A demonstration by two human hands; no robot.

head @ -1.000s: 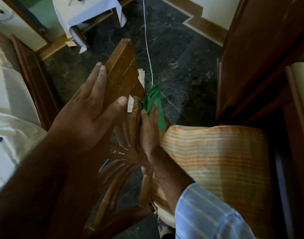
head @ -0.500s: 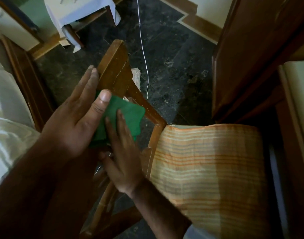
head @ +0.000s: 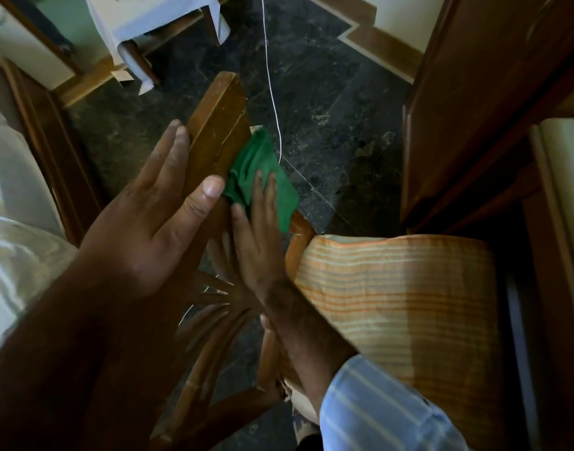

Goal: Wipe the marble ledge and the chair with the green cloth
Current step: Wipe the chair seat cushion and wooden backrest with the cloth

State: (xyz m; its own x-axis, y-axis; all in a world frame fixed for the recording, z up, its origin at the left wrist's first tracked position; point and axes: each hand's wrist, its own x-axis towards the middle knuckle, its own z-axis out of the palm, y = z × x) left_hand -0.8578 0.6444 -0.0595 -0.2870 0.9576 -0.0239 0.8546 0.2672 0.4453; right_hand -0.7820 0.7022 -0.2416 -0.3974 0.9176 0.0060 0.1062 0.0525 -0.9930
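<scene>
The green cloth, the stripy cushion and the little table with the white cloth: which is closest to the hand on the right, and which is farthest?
From the right hand:
1. Green cloth, pressed under its fingers against the chair back.
2. Stripy cushion, just to its right on the seat.
3. Table with the white cloth, far off at the top left.

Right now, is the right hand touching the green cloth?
Touching. The head view shows the right hand laid flat on the green cloth, fingers pressing it against the chair's wooden back, with no gap between them.
</scene>
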